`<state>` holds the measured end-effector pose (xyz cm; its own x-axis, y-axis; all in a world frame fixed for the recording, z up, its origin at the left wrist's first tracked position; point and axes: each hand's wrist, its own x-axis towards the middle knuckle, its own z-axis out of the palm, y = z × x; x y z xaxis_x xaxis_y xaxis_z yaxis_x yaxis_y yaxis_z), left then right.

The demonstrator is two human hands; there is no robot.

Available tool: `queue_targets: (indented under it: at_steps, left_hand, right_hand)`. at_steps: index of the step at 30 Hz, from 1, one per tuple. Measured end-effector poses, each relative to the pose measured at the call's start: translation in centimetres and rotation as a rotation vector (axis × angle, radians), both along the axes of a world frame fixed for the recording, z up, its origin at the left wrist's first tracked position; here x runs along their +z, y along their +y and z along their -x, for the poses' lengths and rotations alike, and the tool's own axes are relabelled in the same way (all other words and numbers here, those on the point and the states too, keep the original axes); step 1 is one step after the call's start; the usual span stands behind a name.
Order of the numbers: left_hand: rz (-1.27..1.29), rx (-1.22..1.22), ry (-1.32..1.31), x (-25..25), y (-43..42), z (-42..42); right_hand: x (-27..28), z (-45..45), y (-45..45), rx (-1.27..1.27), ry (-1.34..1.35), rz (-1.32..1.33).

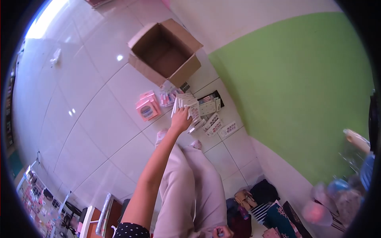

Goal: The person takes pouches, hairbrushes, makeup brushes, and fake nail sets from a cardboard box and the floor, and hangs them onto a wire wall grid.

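**The left hand (181,119) over a fanned row of white packs (183,100)**

The left hand reaches out across the floor, its fingers bent over the near part of the white packs and touching them. Whether it is clamped on any or only pressing down, I cannot tell. The packs lie on the floor just beyond the shoes (195,144), overlapping and leaning on one another. The right hand (224,231) is low by the right thigh, fingers curled and partly cut off by the lower edge (what it may hold is too small to make out).

To handle such a row well, I would take a few packs at a time by their edges and keep them squared; thin, slick-looking packs like these could slide apart if pressed from above. Bringing the right hand in to steady the far end would probably help.

The floor (119,95) is pale, glossy tile, crossed by joints and bright reflections. Pink packs (147,111) lie to the left of the row, and loose printed packs (228,129) are scattered to the right. Beyond stands an open cardboard box (147,69). A pale wall with a green panel (285,79) rises on the right; a wire rack (37,190) stands at the near left.
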<state>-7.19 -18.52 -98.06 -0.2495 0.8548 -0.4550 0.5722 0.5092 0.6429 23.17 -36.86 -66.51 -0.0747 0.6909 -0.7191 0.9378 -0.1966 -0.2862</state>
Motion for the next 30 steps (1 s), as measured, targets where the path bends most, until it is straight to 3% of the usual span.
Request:
queue_targets:
  at_steps: [5,8,10,14,17,19,23,26,30]
  left_hand:
    - [-0.116,-0.325,0.189,-9.3,8.4,-5.0]
    - [-0.025,-0.343,0.241,-13.9,10.5,-8.8]
    - [-0.029,-0.130,0.524,-18.9,10.1,-12.0]
    - [0.035,-0.086,0.489,-17.8,10.6,-12.3]
    - [0.076,-0.055,0.389,-16.9,11.2,-11.3]
    - [0.361,-0.255,0.139,-15.8,12.4,-10.1]
    - [0.313,-0.248,-0.129,-17.3,13.6,-8.8]
    - [0.203,-0.107,-0.221,-15.4,15.0,-7.1]
    - [-0.073,0.225,-0.609,-12.7,16.3,-4.3]
  right_hand:
    - [-7.4,-1.8,-0.2,-0.104,-0.056,0.024]
    - [-10.2,-2.8,-0.1,-0.150,-0.083,0.030]
    - [-11.4,-3.4,-0.2,-0.180,-0.093,0.040]
    - [-12.4,-3.8,-0.5,-0.230,-0.102,0.052]
    - [-12.7,-3.8,-0.8,-0.261,-0.099,0.060]
    - [-12.6,-3.8,-1.1,-0.280,-0.096,0.057]
    - [-12.5,-3.9,-1.4,-0.308,-0.079,0.038]
    - [-11.6,-3.4,-2.1,-0.328,-0.066,0.039]
    - [-8.7,-3.3,-2.9,-0.329,-0.069,0.052]
